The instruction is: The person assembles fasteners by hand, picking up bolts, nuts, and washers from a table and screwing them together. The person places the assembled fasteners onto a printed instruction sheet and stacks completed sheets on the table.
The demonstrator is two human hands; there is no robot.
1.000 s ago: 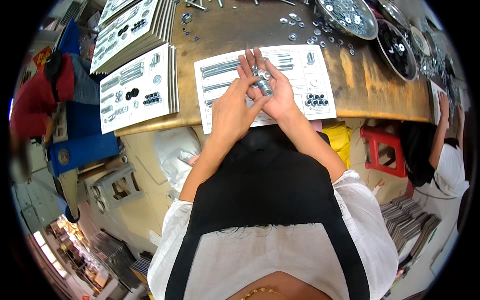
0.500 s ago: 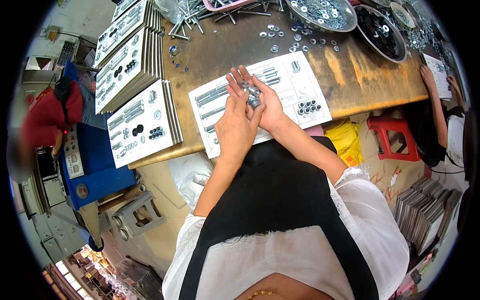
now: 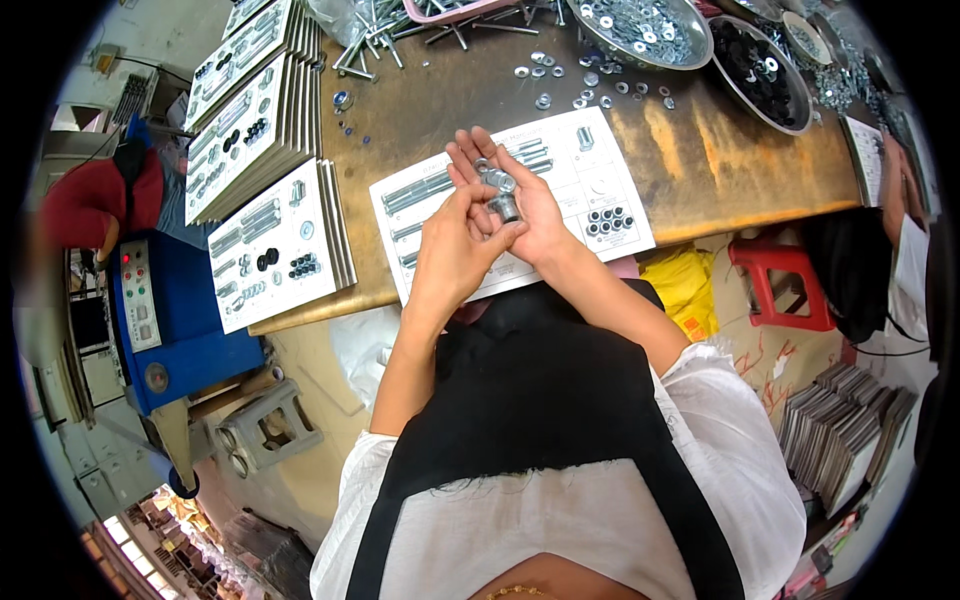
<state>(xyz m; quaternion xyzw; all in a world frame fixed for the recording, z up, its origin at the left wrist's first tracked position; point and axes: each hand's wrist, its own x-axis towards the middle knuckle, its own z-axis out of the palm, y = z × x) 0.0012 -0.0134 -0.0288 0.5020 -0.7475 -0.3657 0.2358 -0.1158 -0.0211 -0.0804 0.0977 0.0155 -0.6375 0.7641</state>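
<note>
Palm up and fingers stretched out, my right hand [image 3: 540, 218] cradles several small silver washers or nuts [image 3: 497, 180]. A short silver flanged fitting [image 3: 505, 208] sits at the near side of that palm. My left hand [image 3: 450, 245] pinches this fitting between thumb and fingers, its fingertips touching the right palm. Beneath both hands lies a white printed card [image 3: 625, 190] with pictures of bolts, washers and dark nuts. It is partly covered by the hands, near the front edge of the wooden table [image 3: 700, 150].
Stacks of similar cards [image 3: 285, 255] stand at the left. At the back are loose long bolts [image 3: 385, 40], scattered washers [image 3: 590, 80], a metal bowl of washers [image 3: 650, 30] and a bowl of black pieces [image 3: 765, 75]. A red stool [image 3: 785, 285] and a co-worker's arm [image 3: 895, 180] are at right.
My left fingers have shifted, and the flanged fitting now shows more fully between them. At the left, the person in red has leaned over. The co-worker's hand at right has moved away.
</note>
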